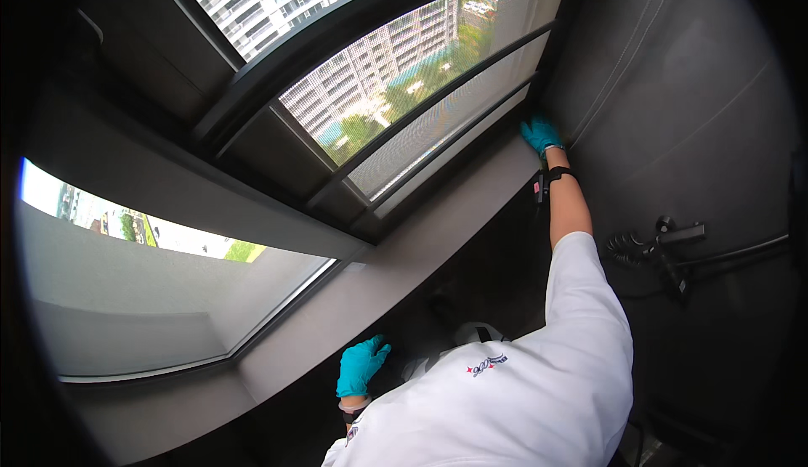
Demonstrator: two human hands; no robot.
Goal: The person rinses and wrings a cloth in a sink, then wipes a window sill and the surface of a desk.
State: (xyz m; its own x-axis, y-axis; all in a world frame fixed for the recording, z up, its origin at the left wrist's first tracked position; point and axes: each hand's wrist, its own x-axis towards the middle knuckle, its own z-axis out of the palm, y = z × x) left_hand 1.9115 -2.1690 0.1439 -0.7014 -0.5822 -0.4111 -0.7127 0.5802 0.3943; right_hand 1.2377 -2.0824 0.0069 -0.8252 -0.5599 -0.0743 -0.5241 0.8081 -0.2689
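Note:
My right hand, in a teal disposable glove, reaches to the far right end of the grey windowsill. It rests at the corner where sill, window frame and wall meet. Its palm side is hidden, so I cannot tell whether something lies under it. A black band circles that wrist. Lower down, my left hand, gloved alike, hovers beside the sill's front edge. Its fingers are loosely bent, the thumb stands apart, and no object shows in it.
A beaded blind chain hangs along the dark wall. Below it sits a wall fitting with a coiled hose. A small dark object with a pink patch is beside my right wrist. Another glass pane stands at left.

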